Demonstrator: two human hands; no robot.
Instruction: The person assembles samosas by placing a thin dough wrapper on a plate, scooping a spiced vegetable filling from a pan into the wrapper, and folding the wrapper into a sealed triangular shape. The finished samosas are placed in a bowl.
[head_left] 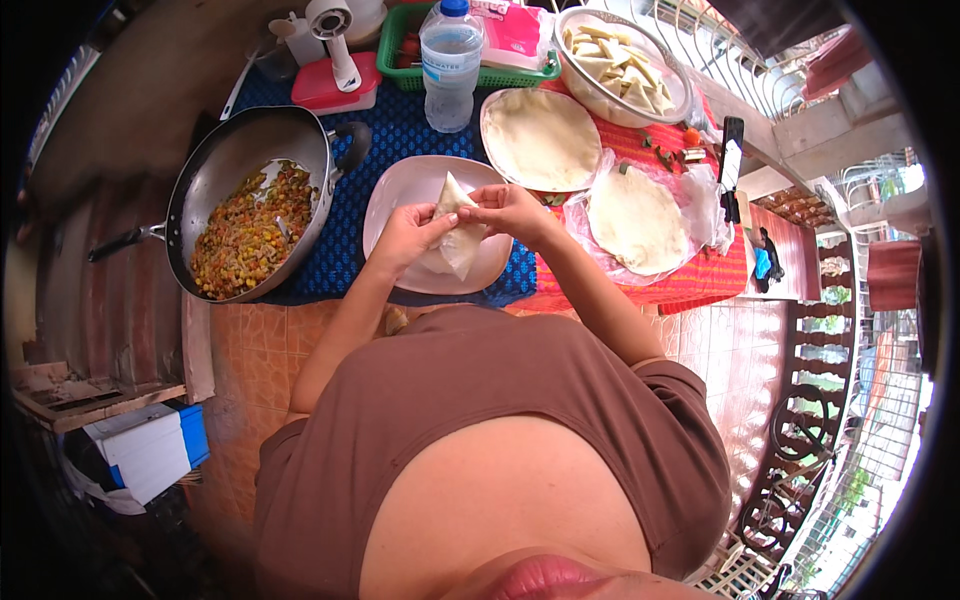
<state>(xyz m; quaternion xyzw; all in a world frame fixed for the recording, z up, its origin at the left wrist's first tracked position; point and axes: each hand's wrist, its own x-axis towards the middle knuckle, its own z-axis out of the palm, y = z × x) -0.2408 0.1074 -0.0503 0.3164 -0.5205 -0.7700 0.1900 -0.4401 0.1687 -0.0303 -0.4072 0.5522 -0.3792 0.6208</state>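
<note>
Wrapper, pale and folded to a point at top and bottom, stands between two bare hands at the middle of the frame, above a pale plate. The left hand pinches its left side between thumb and fingers; the right hand pinches its right side near the upper half, thumb and fingers drawn together on it. Both grips are narrow, with the wrapper's upper tip rising above the fingertips and its lower tip pointing down below them. Whether the lower tip touches the plate, I cannot tell.

Blue patterned cloth lies under the plate, and red striped cloth covers the table toward the right. At the left of the frame, a wok holds chopped yellow and orange filling. Right of centre lie two rounds of flat dough, one on a plate, the other on clear plastic. Upper right, a bowl is heaped with folded triangles; a water bottle stands at upper centre before a green basket. Orange tiles show at lower left, and a railing curves along the right
</note>
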